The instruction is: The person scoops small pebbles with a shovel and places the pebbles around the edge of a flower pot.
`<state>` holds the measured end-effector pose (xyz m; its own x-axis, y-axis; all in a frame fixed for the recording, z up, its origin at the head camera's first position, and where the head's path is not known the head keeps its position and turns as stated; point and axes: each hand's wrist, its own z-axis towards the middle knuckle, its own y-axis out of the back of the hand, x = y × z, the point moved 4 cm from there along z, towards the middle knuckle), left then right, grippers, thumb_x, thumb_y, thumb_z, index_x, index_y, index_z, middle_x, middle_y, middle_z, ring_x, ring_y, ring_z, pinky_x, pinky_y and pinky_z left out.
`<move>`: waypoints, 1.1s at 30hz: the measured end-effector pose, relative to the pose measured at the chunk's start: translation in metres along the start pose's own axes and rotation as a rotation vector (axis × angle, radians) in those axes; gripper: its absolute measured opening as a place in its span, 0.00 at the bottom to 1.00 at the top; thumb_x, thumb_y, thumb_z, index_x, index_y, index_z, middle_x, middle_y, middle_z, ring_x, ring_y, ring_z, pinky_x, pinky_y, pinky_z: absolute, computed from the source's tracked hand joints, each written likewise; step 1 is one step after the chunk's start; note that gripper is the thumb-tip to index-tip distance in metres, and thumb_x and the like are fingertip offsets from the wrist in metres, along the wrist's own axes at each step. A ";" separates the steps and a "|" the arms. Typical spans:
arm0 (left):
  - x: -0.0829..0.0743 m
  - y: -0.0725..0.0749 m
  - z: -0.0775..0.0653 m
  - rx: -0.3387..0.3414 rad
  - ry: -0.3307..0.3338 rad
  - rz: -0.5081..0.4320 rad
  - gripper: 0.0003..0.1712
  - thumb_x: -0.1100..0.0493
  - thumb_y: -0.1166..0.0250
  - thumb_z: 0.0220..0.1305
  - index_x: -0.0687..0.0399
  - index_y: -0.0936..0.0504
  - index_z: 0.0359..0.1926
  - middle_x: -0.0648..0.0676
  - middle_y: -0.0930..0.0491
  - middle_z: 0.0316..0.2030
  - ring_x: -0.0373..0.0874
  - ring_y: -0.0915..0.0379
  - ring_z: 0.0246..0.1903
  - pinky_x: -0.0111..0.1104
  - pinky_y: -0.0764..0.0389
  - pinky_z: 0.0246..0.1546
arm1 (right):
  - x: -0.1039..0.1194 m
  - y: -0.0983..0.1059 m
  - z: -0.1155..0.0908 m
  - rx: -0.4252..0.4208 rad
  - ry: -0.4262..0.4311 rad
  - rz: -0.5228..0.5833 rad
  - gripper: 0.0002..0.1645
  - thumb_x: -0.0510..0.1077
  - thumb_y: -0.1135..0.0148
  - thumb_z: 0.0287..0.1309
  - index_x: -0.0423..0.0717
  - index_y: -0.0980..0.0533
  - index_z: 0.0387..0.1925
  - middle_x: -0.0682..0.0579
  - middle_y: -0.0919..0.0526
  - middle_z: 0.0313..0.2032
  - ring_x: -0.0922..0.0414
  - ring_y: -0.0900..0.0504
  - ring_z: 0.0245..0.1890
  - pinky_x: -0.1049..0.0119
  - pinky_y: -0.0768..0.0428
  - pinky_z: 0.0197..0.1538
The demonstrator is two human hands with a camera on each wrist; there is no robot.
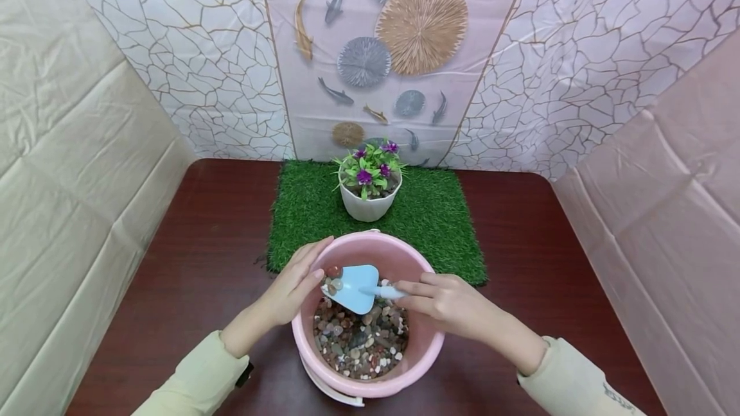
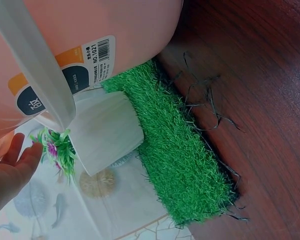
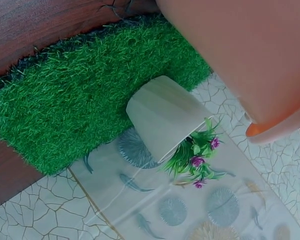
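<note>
A pink bucket [image 1: 424,364] stands on the table with several mixed pebbles [image 1: 361,342] in its bottom. At its left rim is my left hand [image 1: 289,291], thumb over the inner side and fingers along the outside, holding the rim. My right hand [image 1: 448,303] grips the pale handle of a light blue toy shovel [image 1: 352,291] above the pebbles. The blade points left, and a few pebbles [image 1: 332,281] lie at its tip, close to my left thumb. In the left wrist view, fingers [image 2: 22,162] show beside the bucket's rim; the right wrist view barely catches the right hand.
Behind the bucket, a white pot [image 1: 367,207] of purple flowers [image 1: 370,172] sits on a green turf mat [image 1: 439,223]. The bucket's white handle [image 1: 329,387] hangs down at the front. Dark red tabletop [image 1: 220,223] extends to both sides, between cloth-covered walls.
</note>
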<state>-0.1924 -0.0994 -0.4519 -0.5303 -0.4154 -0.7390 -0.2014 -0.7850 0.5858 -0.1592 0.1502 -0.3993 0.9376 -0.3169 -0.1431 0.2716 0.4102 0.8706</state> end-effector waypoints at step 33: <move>0.002 -0.001 0.000 0.006 0.006 0.006 0.34 0.62 0.48 0.62 0.63 0.43 0.70 0.66 0.36 0.63 0.61 0.41 0.63 0.59 0.37 0.61 | -0.019 0.026 0.000 -0.063 -0.026 -0.029 0.13 0.38 0.46 0.56 0.46 0.18 0.40 0.50 0.14 0.43 0.60 0.23 0.29 0.71 0.23 0.30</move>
<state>-0.1936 -0.0992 -0.4539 -0.5268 -0.4231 -0.7372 -0.2026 -0.7798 0.5924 -0.1701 0.1666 -0.3740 0.9233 -0.3513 -0.1553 0.3128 0.4532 0.8347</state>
